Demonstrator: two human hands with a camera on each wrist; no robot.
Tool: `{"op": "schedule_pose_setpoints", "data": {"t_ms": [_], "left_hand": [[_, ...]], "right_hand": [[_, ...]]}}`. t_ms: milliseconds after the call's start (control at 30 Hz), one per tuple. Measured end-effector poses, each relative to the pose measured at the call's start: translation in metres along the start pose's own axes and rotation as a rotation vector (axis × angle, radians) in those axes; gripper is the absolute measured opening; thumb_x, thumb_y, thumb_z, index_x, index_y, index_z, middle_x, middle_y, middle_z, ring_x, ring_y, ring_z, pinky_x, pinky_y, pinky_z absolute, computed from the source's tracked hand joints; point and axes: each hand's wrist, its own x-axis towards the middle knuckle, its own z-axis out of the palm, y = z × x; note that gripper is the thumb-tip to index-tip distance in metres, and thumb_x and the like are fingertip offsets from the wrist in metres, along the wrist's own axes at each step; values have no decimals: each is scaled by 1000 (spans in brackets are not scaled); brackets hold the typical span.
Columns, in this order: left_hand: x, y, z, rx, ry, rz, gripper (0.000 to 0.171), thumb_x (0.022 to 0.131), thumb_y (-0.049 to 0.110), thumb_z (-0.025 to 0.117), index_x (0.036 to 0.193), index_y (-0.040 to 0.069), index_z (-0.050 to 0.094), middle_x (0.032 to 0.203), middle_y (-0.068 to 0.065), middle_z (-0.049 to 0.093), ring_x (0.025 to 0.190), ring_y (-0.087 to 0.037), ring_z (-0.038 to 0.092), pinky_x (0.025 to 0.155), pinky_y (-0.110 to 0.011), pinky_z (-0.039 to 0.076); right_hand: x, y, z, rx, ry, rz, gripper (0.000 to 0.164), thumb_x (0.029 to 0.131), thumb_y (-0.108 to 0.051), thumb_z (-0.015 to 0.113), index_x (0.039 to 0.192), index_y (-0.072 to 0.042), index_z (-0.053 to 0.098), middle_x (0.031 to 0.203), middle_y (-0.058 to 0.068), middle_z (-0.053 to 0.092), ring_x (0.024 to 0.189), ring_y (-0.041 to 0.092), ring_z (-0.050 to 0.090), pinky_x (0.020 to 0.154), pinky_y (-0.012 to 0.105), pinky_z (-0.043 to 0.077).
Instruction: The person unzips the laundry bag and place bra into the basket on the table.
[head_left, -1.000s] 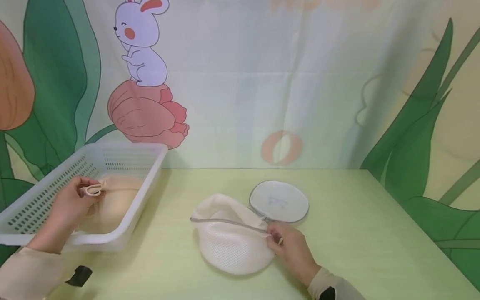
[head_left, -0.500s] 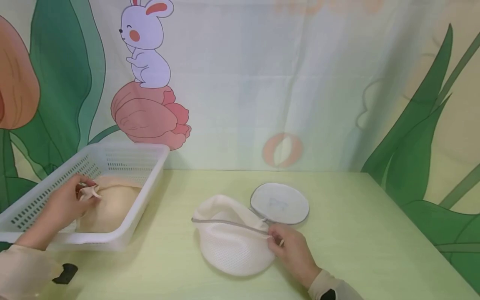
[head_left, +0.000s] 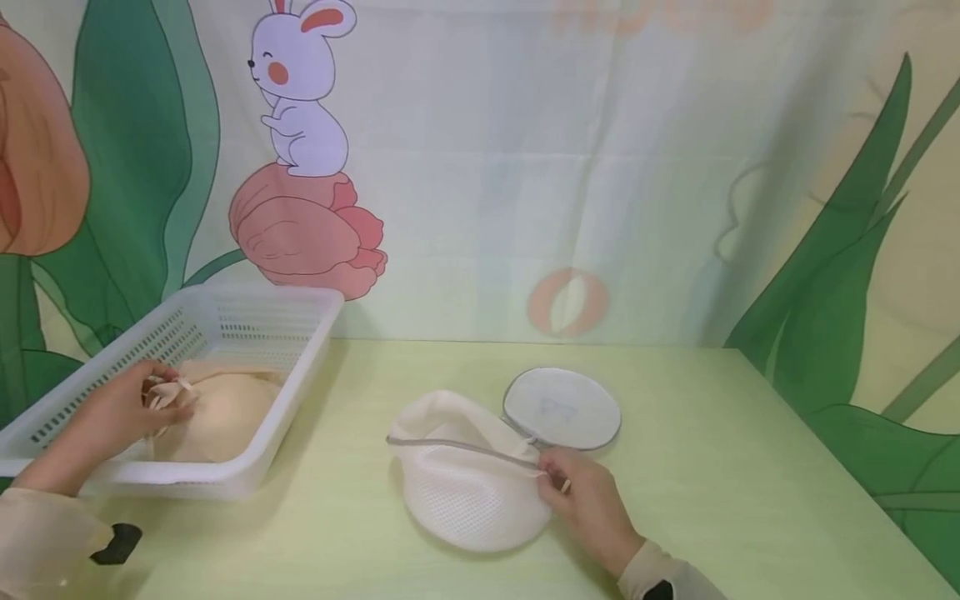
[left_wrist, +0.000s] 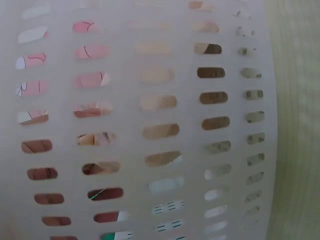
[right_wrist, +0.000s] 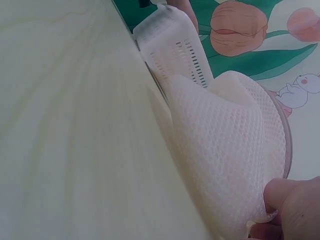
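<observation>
In the head view, a beige garment with a rounded cup, which looks like a bra (head_left: 228,417), lies in a white slotted plastic basket (head_left: 318,333). The left hand (head_left: 112,417) reaches over the basket's near side and pinches the bra's thin pale straps. Through the basket's slots, the left wrist view shows only bits of what is inside. On the table a white mesh laundry bag (head_left: 468,500) stands with its grey-zipped mouth open. Its round grey-rimmed lid (head_left: 562,408) lies flat behind. The right hand (head_left: 588,500) pinches the bag's rim at the zipper's right end.
A pale green table (head_left: 720,467) carries everything, with its right edge running diagonally. Behind it hangs a cloth backdrop (head_left: 465,167) printed with a rabbit, tulips and leaves. The basket stands at the table's left, against the backdrop.
The left hand has shifted slightly left and down inside the basket, gathering the straps; the bra's rounded cup shows more plainly. The right hand and the bag have hardly moved.
</observation>
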Motion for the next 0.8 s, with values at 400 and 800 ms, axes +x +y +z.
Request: {"op": "schedule_pose_setpoints", "data": {"t_ms": [400, 800], "left_hand": [[-3, 2, 0, 42, 31, 34, 66, 89, 39, 66, 129, -7, 41, 121, -39, 46, 98, -47, 52, 71, -50, 49], [-5, 7, 3, 61, 68, 53, 57, 89, 26, 68, 127, -9, 43, 123, -40, 47, 106, -53, 50, 76, -58, 49]], "right_hand": [[5, -7, -9, -115, -78, 22, 12, 81, -12, 70, 85, -20, 62, 76, -9, 62, 67, 4, 54, 58, 17, 41], [10, -12, -19, -163, -103, 4, 14, 81, -15, 73, 91, -18, 63, 85, -5, 68, 68, 6, 60, 58, 19, 43]]}}
